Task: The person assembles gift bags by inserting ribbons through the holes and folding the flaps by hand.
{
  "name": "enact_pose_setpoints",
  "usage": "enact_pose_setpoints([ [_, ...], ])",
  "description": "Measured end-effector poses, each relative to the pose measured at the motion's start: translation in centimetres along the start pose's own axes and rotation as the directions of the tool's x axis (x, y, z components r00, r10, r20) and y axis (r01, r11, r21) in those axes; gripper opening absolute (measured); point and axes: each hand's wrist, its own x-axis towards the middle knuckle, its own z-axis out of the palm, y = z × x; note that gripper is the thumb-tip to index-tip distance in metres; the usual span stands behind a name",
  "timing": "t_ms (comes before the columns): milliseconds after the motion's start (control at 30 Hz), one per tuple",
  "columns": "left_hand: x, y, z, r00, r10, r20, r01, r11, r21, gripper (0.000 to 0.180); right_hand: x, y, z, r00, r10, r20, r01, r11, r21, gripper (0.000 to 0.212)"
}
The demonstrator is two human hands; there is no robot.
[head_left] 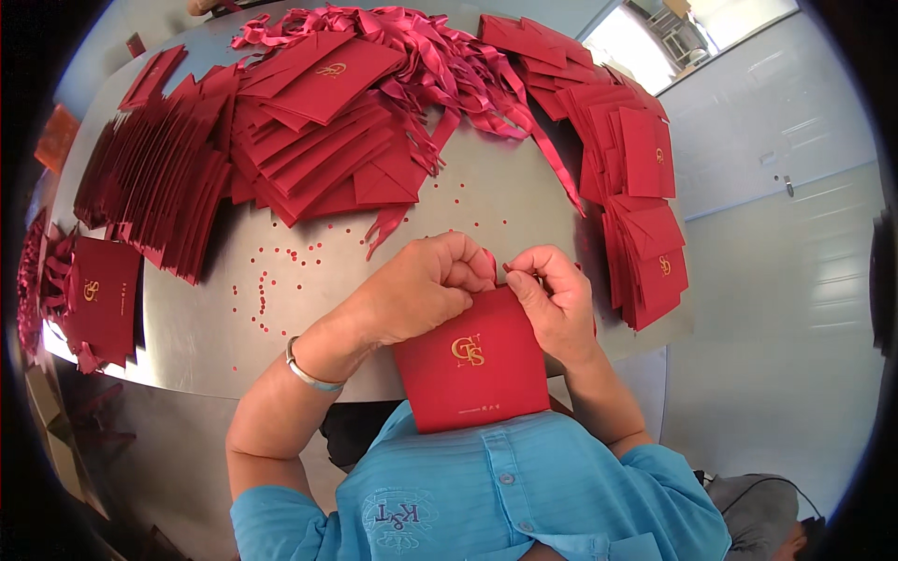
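A red paper gift bag (pixel 468 383) with a gold emblem hangs upright before my chest, over the table's near edge. My left hand (pixel 426 285) is closed at the bag's top edge, its fingertips curled over the rim. A bit of red ribbon (pixel 489 260) shows beside those fingers. Just to its right, my right hand (pixel 557 297) pinches a short red ribbon end between thumb and forefinger, close above the rim. The inside of the bag is hidden from me.
Flat red bags (pixel 318 150) lie heaped at the far left, with a dense row (pixel 154 178) beside them. Loose ribbons (pixel 449 65) pile up at the back. More bags (pixel 645 243) line the right edge. Small red paper dots (pixel 295 254) dot the metal table (pixel 196 327).
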Motion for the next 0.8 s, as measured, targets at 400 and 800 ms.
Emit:
enact_pose_setpoints([
  [400, -0.1, 0.0, 0.1, 0.989, 0.051, 0.139, -0.029, 0.987, -0.157, 0.035, -1.4, 0.2, 0.6, 0.99, -0.127, -0.061, 0.137, 0.966, 0.221, 0.011],
  [800, -0.2, 0.1, 0.5, 0.998, 0.017, 0.059, -0.003, 0.971, -0.24, 0.03, -1.7, 0.0, 0.7, 0.991, -0.057, -0.122, 0.079, 0.981, 0.179, 0.013],
])
